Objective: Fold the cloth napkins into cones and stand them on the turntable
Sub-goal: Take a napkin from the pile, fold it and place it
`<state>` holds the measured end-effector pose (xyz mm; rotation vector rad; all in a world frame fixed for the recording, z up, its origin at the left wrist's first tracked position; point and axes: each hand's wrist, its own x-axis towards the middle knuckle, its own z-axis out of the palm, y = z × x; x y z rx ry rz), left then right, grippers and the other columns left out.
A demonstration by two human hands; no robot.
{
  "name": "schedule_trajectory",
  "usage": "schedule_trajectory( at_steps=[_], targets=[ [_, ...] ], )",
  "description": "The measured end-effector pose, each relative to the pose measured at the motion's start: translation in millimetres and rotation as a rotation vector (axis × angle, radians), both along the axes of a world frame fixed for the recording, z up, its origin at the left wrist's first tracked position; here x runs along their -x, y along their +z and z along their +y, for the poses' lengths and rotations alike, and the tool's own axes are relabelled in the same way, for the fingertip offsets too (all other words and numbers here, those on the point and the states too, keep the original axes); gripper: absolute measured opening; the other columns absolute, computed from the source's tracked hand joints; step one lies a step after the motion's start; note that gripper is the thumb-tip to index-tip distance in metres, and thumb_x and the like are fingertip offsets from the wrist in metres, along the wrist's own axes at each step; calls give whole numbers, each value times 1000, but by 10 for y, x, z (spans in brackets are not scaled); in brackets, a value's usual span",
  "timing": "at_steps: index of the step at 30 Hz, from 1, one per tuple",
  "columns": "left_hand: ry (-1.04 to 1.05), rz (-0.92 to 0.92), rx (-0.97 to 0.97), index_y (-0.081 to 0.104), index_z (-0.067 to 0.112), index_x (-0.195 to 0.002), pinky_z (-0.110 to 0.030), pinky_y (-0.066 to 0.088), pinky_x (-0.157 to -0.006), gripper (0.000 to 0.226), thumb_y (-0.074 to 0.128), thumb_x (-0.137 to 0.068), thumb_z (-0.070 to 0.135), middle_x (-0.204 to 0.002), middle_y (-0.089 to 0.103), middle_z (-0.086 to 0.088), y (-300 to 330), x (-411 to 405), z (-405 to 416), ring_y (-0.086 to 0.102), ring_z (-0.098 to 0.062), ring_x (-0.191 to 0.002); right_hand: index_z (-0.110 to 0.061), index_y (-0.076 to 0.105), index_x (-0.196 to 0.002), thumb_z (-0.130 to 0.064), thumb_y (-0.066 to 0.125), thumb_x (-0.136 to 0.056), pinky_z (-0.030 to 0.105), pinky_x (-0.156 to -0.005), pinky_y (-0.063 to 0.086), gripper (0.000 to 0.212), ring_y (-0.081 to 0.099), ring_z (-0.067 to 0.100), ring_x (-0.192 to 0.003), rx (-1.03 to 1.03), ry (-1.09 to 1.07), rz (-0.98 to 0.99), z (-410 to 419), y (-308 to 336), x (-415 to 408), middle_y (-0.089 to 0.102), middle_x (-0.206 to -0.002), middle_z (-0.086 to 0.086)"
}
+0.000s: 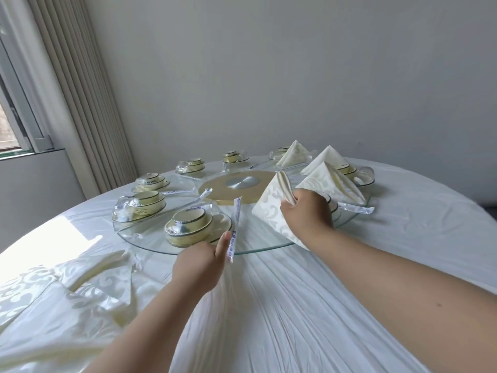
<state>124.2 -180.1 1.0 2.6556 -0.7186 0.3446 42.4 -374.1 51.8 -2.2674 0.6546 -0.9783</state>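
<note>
Four folded napkin cones are standing on the right half of the glass turntable [258, 249]. I am gripping the nearest cone [271, 208] with my right hand [306, 216], fingers curled round its right edge just below the peak, while its base is sitting on the glass close to the near rim, one lower corner hanging over that rim. Beyond it, the second cone [333, 184] is standing just right of my knuckles, with the third cone [326, 160] and the fourth cone [293, 154] further back towards the far right. My left hand [200, 262] is resting at the near edge of the glass, fingers loosely curled, thumb stretched up and touching a wrapped chopstick packet [234, 230] that is lying across the rim; I cannot tell whether the fingers are closing on anything. Wrapped bowl sets are lining the left and far arc of the glass, the closest bowl set [188, 227] sitting just left of the packet. A brass hub [242, 183] is showing at the centre. Unfolded napkins [67, 286] are lying in a heap on the worktop [269, 305] at the near left, well apart from the cones. Both hands are apart from each other.
</note>
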Motion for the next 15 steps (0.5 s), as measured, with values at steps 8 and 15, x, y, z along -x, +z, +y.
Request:
schedule_trajectory(
  at_steps=[8,15],
  targets=[
    [-109,-47,75,34,14,-56,-33,28,-55,64,5,-90,60,-60,44,-2,-117,52,-15,48,-21,-65,-6,60,-90,-22,50,-88,29,-65,34,18,59,34,-87,40,-64,104,53,-283,-667,65,-97,14],
    [-152,-86,100,31,16,-54,-32,26,-63,60,11,-96,52,-65,44,0,-100,122,-34,49,-21,-71,-14,53,-82,-25,51,-88,26,-65,37,13,50,27,-73,76,-93,313,81,-172,-836,53,-78,3]
  ],
)
